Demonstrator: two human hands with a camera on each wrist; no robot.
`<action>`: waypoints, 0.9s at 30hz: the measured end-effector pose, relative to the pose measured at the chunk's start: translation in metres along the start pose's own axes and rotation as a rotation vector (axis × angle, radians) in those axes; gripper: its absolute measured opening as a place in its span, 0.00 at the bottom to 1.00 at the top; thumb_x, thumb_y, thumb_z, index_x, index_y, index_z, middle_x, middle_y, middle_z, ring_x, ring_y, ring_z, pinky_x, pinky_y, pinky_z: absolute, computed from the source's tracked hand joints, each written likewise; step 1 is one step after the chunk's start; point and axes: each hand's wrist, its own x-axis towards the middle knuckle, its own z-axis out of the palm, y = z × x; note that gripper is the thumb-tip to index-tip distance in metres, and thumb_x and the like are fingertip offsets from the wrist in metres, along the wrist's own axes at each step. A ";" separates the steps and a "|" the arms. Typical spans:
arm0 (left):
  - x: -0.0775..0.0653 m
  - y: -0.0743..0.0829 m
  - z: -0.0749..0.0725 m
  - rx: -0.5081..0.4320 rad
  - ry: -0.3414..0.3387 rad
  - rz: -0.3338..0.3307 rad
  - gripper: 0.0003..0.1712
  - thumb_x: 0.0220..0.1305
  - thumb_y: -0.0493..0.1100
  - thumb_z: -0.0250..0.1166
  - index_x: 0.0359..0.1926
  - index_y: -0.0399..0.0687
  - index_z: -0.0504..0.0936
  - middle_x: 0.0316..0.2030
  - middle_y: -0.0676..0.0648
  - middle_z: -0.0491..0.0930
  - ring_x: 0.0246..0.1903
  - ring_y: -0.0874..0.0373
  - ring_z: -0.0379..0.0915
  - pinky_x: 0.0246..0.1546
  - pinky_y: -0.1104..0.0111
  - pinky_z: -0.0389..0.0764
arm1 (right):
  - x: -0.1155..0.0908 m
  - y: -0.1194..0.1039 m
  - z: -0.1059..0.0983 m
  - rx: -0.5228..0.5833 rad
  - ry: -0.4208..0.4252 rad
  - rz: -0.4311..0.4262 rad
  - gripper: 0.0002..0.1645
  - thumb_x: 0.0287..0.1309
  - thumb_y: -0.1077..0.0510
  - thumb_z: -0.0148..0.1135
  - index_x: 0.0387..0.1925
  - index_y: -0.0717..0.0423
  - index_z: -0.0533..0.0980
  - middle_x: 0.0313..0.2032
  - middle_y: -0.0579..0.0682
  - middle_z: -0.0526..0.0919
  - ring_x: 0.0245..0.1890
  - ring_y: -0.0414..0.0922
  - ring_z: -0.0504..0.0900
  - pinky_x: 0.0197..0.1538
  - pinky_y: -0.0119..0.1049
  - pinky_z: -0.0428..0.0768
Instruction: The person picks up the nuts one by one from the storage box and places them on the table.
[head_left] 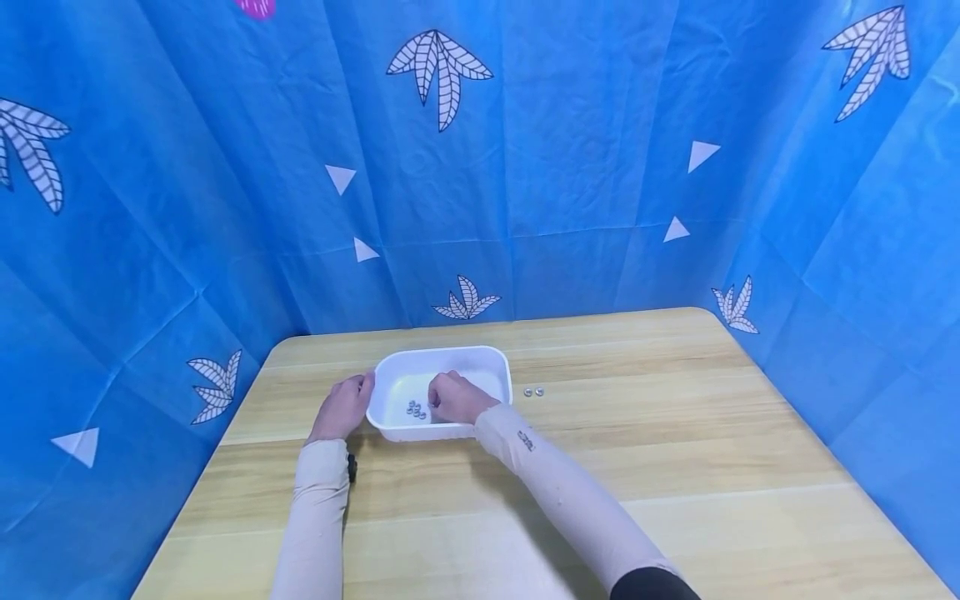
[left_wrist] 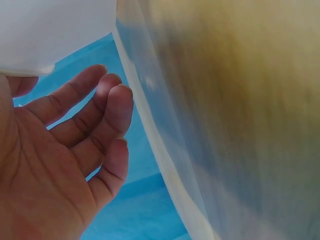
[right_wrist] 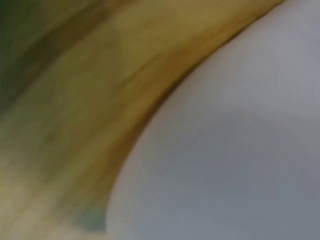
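Note:
A white plastic tray (head_left: 450,354) stands on the wooden table (head_left: 637,467), with several small metal rings (head_left: 416,409) lying in it. My left hand (head_left: 347,404) rests against the tray's left rim. In the left wrist view its fingers (left_wrist: 95,120) are loosely bent and apart from the tray (left_wrist: 50,30). My right hand (head_left: 453,398) is inside the tray beside the rings, knuckles up and fingers curled down. What is under the fingers is hidden. The right wrist view is blurred and shows only white tray wall (right_wrist: 240,150) and wood (right_wrist: 75,100).
Two more small metal rings (head_left: 532,392) lie on the table just right of the tray. Blue patterned cloth (head_left: 525,167) walls in the table at the back and on both sides.

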 end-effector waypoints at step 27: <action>0.000 0.000 0.001 0.029 0.004 0.004 0.42 0.83 0.62 0.32 0.70 0.33 0.72 0.62 0.31 0.79 0.64 0.35 0.75 0.68 0.41 0.73 | 0.000 0.002 0.001 0.067 0.022 -0.080 0.08 0.62 0.66 0.67 0.32 0.55 0.90 0.33 0.46 0.91 0.31 0.37 0.80 0.44 0.26 0.80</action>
